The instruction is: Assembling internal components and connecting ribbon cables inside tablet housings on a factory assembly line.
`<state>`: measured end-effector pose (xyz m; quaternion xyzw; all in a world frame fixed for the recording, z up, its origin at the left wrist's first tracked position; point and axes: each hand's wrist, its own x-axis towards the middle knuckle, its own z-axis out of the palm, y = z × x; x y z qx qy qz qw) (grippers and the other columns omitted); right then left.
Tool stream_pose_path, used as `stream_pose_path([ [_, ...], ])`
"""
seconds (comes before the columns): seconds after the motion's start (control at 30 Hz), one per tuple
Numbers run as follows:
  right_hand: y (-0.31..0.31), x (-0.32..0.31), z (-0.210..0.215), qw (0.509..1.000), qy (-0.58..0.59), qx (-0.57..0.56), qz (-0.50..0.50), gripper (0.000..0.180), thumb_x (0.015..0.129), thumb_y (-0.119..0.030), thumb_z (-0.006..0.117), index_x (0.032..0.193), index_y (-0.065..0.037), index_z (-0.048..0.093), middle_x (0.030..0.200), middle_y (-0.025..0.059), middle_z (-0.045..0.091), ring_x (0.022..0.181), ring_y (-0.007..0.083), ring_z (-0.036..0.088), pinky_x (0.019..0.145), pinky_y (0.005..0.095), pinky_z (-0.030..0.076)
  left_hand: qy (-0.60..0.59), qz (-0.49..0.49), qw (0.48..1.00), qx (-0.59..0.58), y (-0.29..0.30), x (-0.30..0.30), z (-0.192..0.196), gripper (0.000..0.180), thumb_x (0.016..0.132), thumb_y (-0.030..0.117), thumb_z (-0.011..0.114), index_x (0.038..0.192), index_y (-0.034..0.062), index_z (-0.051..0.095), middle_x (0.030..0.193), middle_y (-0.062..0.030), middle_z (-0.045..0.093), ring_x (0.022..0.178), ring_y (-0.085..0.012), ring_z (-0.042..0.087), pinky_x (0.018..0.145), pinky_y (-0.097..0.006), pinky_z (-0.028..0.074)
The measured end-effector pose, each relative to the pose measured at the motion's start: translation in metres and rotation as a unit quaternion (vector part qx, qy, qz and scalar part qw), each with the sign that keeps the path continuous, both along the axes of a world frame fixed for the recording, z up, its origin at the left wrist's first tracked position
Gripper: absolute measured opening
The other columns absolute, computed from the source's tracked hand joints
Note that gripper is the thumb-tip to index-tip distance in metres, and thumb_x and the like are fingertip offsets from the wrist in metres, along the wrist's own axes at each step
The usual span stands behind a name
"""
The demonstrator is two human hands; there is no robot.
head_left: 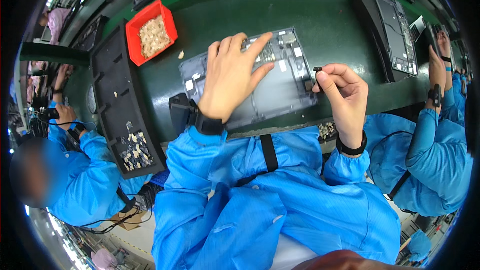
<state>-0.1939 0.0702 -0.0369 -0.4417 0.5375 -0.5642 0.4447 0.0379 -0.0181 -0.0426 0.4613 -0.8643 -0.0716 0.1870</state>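
A grey laptop casing (282, 87) lies on the green bench in front of me, with white labels and small parts along its far edge. Across its left and far part rests my left hand (229, 72), fingers spread; whatever is under the palm is hidden. Just off the casing's right edge, my right hand (346, 92) pinches a small black piece (317, 69) between thumb and forefinger. The piece is too small for its kind to be told.
A red bin (171, 26) of pale small pieces stands at the far left. Beside it is a black compartment tray (107, 105) with scattered bits in its near compartment. Another opened laptop casing (397, 35) sits tilted at right. Co-workers in blue flank me on both sides.
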Motion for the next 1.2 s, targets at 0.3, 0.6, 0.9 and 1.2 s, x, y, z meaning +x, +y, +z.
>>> stream_pose_path([
  [0.3,0.009,0.029,0.001,0.985,0.152,0.081,0.029,0.014,0.093,-0.007,0.080,0.100,0.006,0.078,0.076,0.0088,0.078,0.074,0.0098,0.073,0.074,0.0222,0.053,-0.060,0.048,0.997,-0.021,0.087,0.001,-0.004,0.049,0.082,0.039,0.082,0.130,0.0348,0.074,0.143,-0.0098,0.061,0.104,-0.0262,0.063,0.084,-0.037,0.059],
  [0.6,0.022,0.039,-0.009,0.956,0.279,0.091,-0.004,0.008,0.091,-0.013,0.081,0.095,-0.005,0.081,0.076,0.0024,0.080,0.071,0.0094,0.070,0.083,0.0281,0.044,-0.048,-0.042,0.998,-0.025,0.081,0.017,-0.005,0.045,0.076,0.038,0.084,0.120,0.0302,0.078,0.141,0.0002,0.064,0.095,-0.0191,0.066,0.077,-0.033,0.056],
  [0.9,0.027,0.055,-0.013,0.924,0.380,0.044,-0.010,0.004,0.090,-0.015,0.082,0.093,-0.012,0.082,0.073,-0.0046,0.078,0.073,0.0114,0.063,0.087,0.0313,0.038,0.056,-0.044,0.997,-0.005,0.077,0.029,-0.012,0.034,0.075,0.030,0.087,0.108,0.0236,0.084,0.138,-0.0026,0.069,0.100,-0.0235,0.070,0.078,-0.036,0.057],
  [1.2,0.026,0.057,-0.013,0.926,0.372,0.058,-0.001,0.005,0.090,-0.016,0.081,0.091,-0.011,0.081,0.072,-0.0035,0.077,0.073,0.0117,0.063,0.087,0.0322,0.039,0.080,-0.038,0.996,0.004,0.078,0.032,-0.016,0.035,0.074,0.027,0.088,0.108,0.0227,0.085,0.137,-0.0020,0.070,0.098,-0.0242,0.069,0.080,-0.036,0.059],
])
